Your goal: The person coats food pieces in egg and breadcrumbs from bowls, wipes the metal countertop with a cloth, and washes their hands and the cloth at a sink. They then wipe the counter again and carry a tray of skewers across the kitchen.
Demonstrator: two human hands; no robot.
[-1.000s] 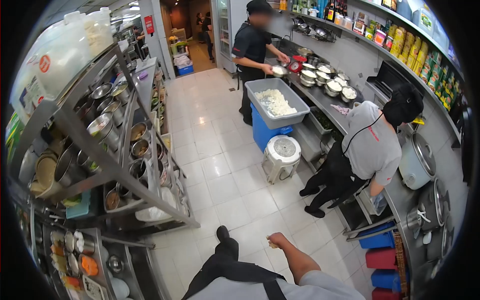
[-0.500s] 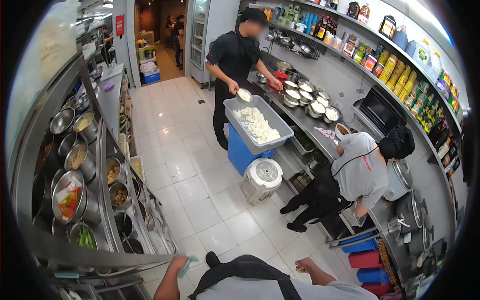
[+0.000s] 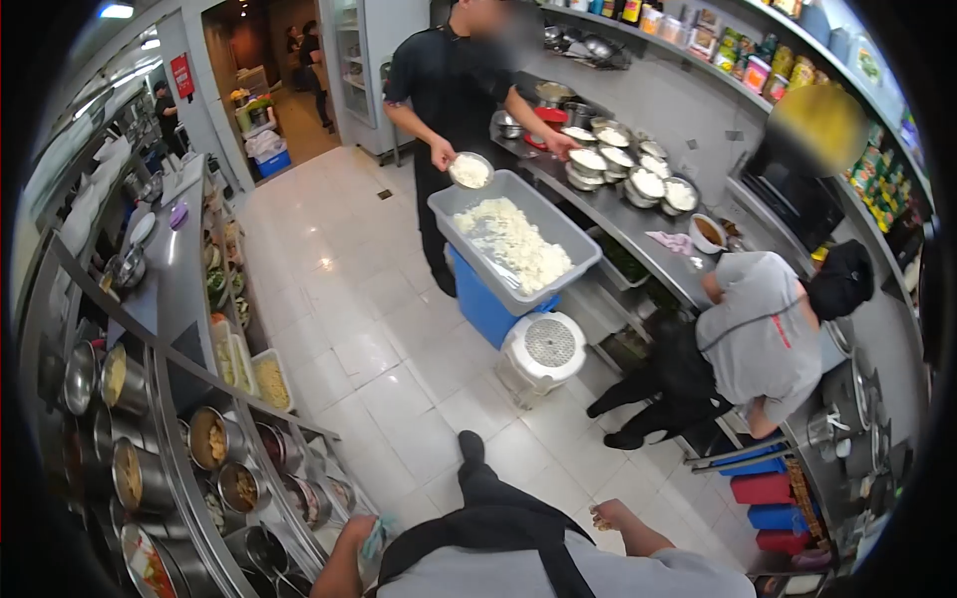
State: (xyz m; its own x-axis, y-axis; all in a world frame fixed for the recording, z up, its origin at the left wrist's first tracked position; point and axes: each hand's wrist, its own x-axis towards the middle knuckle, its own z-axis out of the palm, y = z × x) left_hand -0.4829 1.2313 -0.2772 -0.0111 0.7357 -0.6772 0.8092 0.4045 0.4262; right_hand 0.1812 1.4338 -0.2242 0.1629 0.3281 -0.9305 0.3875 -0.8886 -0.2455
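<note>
My left hand [image 3: 357, 528] is low in the view, closed on a pale green cloth [image 3: 376, 538], beside the metal shelving. On the other side of my dark apron [image 3: 478, 533], my right hand [image 3: 608, 514] has its fingers curled round something small and brownish that I cannot make out. Ahead, a grey tub [image 3: 586, 261] of white food sits on a blue bin [image 3: 477, 299]. A co-worker in black [image 3: 449, 80] holds a bowl [image 3: 471, 170] of white food over the tub's corner and reaches toward bowls on the counter.
A white stool [image 3: 543, 351] stands on the tiled floor before me. At right, a co-worker in grey [image 3: 763, 319] bends over the steel counter [image 3: 608, 204]. Metal pots [image 3: 212, 439] of food fill the left shelving. Bottles and cans line the upper right shelf.
The view has shifted forward and turned, and one of my feet now shows further ahead. The co-worker in black has moved the bowl slightly; the co-worker in grey still bends over the counter.
</note>
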